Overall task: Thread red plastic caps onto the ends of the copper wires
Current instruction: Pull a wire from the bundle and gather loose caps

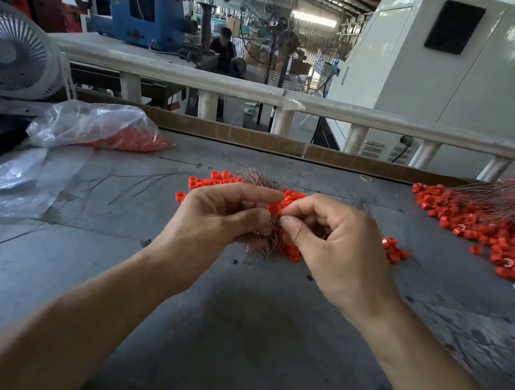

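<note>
Meeting at table centre: both hands raised just above the surface, fingertips almost touching.
Left hand (217, 212): fingers curled round a copper wire bundle (260, 178), strands fanning out above and below the fist; thumb and forefinger reach toward a cap.
Right hand (329, 233): thumb and forefinger tips pinched together at the same cap, other fingers loosely bent.
Red cap (274, 208): held between the two hands' fingertips, right at the bundle; which wire it sits on, cannot tell.
Loose caps (215, 181): small scatter on the grey table (249, 324), behind and under the hands.
Cap pile (487, 231): larger heap at right, well apart from the hands, long copper wires (498, 194) lying across it.
Plastic bag (95, 124): far left, clear, more red caps inside.
Small fan (9, 54): left edge, behind the bag.
Obstruction: hands hide the middle of the bundle.
Background: white railing (294, 103), big floor fan (271, 29), blue machine (143, 6).
</note>
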{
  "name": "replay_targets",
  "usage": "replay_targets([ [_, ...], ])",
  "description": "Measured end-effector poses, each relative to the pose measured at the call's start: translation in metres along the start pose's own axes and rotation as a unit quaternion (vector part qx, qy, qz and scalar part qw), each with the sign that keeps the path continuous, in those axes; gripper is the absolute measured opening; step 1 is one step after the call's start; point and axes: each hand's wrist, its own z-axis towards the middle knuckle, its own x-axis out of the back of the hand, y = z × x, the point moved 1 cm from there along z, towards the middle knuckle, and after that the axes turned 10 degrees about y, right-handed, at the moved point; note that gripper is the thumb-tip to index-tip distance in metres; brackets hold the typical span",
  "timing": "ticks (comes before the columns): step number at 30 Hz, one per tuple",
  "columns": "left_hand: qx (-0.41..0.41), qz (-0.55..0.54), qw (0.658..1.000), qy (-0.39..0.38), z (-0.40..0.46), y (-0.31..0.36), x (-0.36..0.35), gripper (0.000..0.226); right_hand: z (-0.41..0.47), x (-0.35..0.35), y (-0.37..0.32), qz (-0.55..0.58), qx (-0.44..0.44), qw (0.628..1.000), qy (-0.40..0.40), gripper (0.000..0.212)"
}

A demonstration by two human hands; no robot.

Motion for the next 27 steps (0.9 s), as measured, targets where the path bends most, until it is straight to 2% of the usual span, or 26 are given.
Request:
replay_targets([
  [27,0.066,-0.054,0.996,0.019,0.0018,0.0007,0.0002,0.022,0.0003,0.0001,0.0053,0.052,-0.028,0.998,-0.019,0.015],
])
